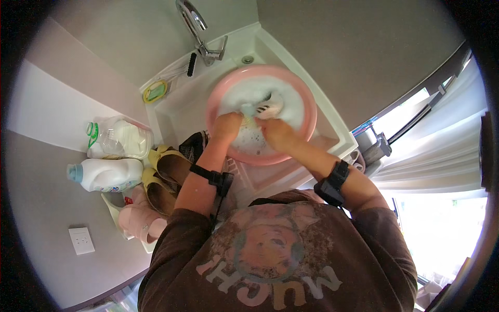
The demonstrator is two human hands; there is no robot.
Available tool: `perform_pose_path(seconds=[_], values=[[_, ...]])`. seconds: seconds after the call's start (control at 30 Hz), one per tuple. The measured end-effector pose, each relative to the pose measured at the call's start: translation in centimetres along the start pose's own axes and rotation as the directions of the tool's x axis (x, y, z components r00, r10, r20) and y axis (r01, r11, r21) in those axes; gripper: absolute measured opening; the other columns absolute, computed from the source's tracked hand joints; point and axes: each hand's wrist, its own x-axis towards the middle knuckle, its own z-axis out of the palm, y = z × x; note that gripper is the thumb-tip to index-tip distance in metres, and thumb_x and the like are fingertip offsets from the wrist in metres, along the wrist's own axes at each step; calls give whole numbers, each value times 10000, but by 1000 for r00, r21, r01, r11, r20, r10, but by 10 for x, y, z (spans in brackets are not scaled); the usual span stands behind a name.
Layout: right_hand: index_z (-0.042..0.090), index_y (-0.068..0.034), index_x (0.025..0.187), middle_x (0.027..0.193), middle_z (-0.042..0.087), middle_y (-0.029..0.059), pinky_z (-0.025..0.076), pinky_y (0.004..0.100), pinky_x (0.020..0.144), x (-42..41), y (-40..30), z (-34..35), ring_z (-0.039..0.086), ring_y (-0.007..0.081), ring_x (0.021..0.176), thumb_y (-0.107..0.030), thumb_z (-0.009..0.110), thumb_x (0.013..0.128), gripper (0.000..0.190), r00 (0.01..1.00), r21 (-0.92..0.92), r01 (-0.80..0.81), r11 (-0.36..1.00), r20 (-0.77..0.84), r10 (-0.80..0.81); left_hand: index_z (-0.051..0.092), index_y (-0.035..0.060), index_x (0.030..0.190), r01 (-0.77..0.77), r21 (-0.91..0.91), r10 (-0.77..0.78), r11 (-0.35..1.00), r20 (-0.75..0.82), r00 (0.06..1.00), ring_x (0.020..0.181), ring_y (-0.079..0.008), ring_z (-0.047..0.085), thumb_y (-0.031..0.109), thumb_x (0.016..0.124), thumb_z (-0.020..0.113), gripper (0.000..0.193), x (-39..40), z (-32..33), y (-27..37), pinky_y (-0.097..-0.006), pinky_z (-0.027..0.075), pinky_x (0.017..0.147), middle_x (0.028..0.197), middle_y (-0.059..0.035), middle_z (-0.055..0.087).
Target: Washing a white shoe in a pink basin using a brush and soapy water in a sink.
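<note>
A pink plastic basin of white soapy foam stands in the white sink. My left hand is over the basin's left side, its fingers closed on a small pale, wet fabric piece. From the right, my right hand pinches the same piece near the middle. Just beyond my right fingers, a white item with dark stripes lies partly sunk in the foam; its exact kind cannot be told. My fingertips are partly hidden.
The chrome faucet rises behind the basin. A black-bristled brush and a soap dish sit at the sink's back left. To the left are a clear jug, a white detergent bottle, yellow shoes and pink sandals.
</note>
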Motion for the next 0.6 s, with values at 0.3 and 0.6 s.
perform_pose_path(seconds=[0.3, 0.6], values=[[428, -118, 1315, 1005, 619, 199, 509, 416, 804, 12, 58, -2, 619, 336, 925, -95, 374, 870, 449, 977, -160, -200, 967, -107, 184, 658, 48, 862, -33, 27, 30, 999, 89, 996, 856, -317, 637, 28, 748, 521, 180, -6, -10, 20, -415, 511, 739, 887, -163, 648], [448, -128, 1295, 1002, 628, 192, 498, 439, 802, 4, 21, -4, 622, 335, 925, -134, 358, 897, 408, 998, -199, -69, 978, -7, 69, 661, 53, 840, -39, -19, 41, 999, 109, 993, 838, -312, 636, 74, 714, 584, 149, -7, 6, 16, -400, 510, 728, 860, -153, 649]])
